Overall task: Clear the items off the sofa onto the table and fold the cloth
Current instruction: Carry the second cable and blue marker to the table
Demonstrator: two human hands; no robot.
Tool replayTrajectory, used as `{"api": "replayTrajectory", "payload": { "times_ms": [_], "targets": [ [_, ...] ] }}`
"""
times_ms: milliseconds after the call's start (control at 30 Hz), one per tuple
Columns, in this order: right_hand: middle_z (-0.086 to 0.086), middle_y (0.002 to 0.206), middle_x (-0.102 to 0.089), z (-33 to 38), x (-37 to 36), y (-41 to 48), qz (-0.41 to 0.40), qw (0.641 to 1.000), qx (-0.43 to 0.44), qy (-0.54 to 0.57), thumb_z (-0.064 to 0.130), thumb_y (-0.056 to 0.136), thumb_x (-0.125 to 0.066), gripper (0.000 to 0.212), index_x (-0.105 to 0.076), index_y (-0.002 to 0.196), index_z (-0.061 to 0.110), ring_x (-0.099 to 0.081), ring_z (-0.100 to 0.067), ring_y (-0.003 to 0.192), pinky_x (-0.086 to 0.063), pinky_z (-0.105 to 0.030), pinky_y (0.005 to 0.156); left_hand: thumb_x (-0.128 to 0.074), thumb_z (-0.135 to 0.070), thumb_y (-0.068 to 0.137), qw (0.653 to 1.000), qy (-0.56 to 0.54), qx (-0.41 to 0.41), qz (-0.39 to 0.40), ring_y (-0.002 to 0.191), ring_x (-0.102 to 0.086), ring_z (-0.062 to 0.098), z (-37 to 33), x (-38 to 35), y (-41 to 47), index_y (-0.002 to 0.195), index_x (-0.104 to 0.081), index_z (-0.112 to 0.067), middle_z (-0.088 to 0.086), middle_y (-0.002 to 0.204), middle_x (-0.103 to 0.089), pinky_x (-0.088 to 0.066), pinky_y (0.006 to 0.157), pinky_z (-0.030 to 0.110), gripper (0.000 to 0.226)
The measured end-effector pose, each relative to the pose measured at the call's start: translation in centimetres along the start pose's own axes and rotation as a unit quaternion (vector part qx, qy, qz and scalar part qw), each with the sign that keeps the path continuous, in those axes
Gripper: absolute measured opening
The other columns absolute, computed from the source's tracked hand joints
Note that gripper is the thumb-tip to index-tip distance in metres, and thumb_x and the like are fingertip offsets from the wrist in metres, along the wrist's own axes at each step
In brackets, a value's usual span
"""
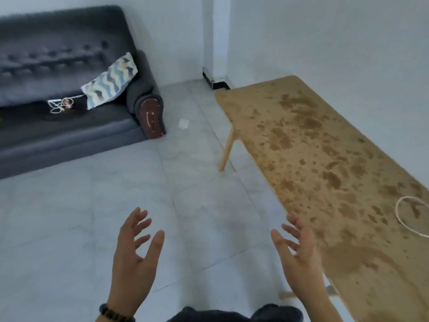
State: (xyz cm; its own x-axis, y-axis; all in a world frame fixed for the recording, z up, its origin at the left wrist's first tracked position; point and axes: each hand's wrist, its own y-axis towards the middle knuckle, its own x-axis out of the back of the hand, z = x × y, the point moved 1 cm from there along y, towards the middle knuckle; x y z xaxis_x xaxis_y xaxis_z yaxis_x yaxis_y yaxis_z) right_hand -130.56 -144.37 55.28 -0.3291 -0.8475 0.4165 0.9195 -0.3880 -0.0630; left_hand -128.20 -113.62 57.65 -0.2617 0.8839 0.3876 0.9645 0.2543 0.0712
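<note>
A dark grey sofa [58, 66] stands at the upper left. A cloth [110, 81] with a wavy blue, grey and cream pattern lies crumpled against its right armrest. Beside the cloth, on the seat, sits a tangle of white cable with a small reddish item [61, 104]. The wooden table [325, 159], mottled brown, runs along the right. A white cord loop [411, 214] lies on it near the right edge. My left hand [134, 254] and my right hand [299, 254] are raised over the floor, palms facing each other, fingers spread, holding nothing.
Pale grey floor tiles [116, 205] stretch between sofa and table. A small white scrap [183, 123] lies on the floor by the sofa's armrest. A white wall pillar [216, 43] stands in the far corner. The table's slanted leg [227, 149] juts towards the floor gap.
</note>
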Motion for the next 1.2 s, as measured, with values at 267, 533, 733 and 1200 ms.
{"api": "replayTrajectory", "payload": {
  "times_ms": [267, 533, 733, 1200],
  "targets": [
    [0.024, 0.129, -0.052, 9.2, -17.8, 0.0, 0.182, 0.981, 0.061, -0.023, 0.049, 0.079, -0.062, 0.051, -0.044, 0.127, 0.046, -0.053, 0.012, 0.112, -0.049, -0.018, 0.083, -0.063, -0.026, 0.08, 0.981, -0.007, 0.079, -0.174, 0.114, -0.058, -0.001, 7.5, 15.5, -0.5, 0.138, -0.041, -0.033, -0.013, 0.13, -0.056, -0.049, 0.085, 0.011, 0.063],
    [0.024, 0.127, -0.052, 13.5, -35.9, 5.7, 0.274, 0.957, 0.082, -0.05, 0.049, 0.08, -0.062, 0.047, -0.043, 0.122, 0.056, -0.056, 0.005, 0.11, -0.048, -0.018, 0.083, -0.064, -0.024, 0.078, 0.959, 0.035, 0.14, -0.243, 0.113, -0.057, -0.002, 14.7, 23.0, 9.1, 0.135, -0.044, -0.03, -0.01, 0.129, -0.057, -0.049, 0.087, 0.015, 0.06],
    [0.026, 0.127, -0.052, 21.3, -52.2, 13.3, 0.325, 0.941, 0.094, -0.021, 0.059, 0.077, -0.059, 0.055, -0.044, 0.129, 0.049, -0.053, 0.011, 0.11, -0.047, -0.012, 0.075, -0.064, -0.025, 0.079, 0.947, 0.056, 0.16, -0.272, 0.115, -0.057, -0.001, 16.6, 30.5, 23.1, 0.132, -0.047, -0.033, -0.009, 0.128, -0.058, -0.048, 0.088, 0.013, 0.057],
    [0.029, 0.122, -0.05, 40.1, -83.4, 27.0, 0.426, 0.881, 0.19, -0.082, 0.056, 0.08, -0.059, 0.044, -0.041, 0.12, 0.057, -0.055, 0.004, 0.109, -0.045, -0.011, 0.079, -0.064, -0.03, 0.077, 0.908, 0.042, 0.181, -0.376, 0.117, -0.057, 0.005, 25.0, 44.9, 49.7, 0.131, -0.043, -0.046, -0.016, 0.126, -0.059, -0.049, 0.09, 0.019, 0.06]
  ]
}}
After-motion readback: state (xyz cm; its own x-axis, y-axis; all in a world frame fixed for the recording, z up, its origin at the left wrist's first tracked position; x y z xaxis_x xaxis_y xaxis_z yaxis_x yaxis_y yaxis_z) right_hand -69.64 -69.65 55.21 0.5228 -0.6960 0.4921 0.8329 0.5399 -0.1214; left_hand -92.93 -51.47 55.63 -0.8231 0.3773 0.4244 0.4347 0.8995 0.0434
